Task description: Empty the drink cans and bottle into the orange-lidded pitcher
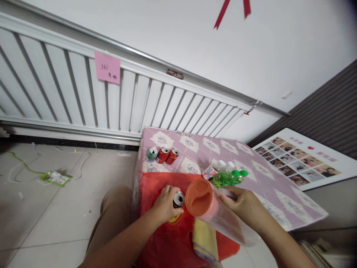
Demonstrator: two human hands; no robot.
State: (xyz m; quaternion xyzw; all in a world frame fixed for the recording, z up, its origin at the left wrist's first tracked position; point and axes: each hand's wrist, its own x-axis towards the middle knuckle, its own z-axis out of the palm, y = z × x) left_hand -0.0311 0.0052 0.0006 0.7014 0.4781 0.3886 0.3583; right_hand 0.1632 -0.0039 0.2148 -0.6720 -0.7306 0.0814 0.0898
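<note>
My left hand [167, 204] is closed around an opened dark drink can [179, 200], held upright over a red plastic sheet or bag [150, 182]. In my right hand [241, 204] is the handle of a clear plastic pitcher [228, 227] with an orange lid [198, 193]. The pitcher is tilted, its lid end towards the can; the two look close, but I cannot tell whether they touch. Under the pitcher lies a folded yellow cloth [205, 240]. Beyond the can stand a green can [152, 155] and two red cans [167, 155], all opened.
Several plastic bottles with green caps [235, 174] or white caps [222, 163] lie beside a small card box [209, 172] on the flowered tablecloth [212, 145]. A white radiator [164, 104] runs behind the table. A photo board [298, 156] leans at the right; a power strip [55, 178] lies on the floor.
</note>
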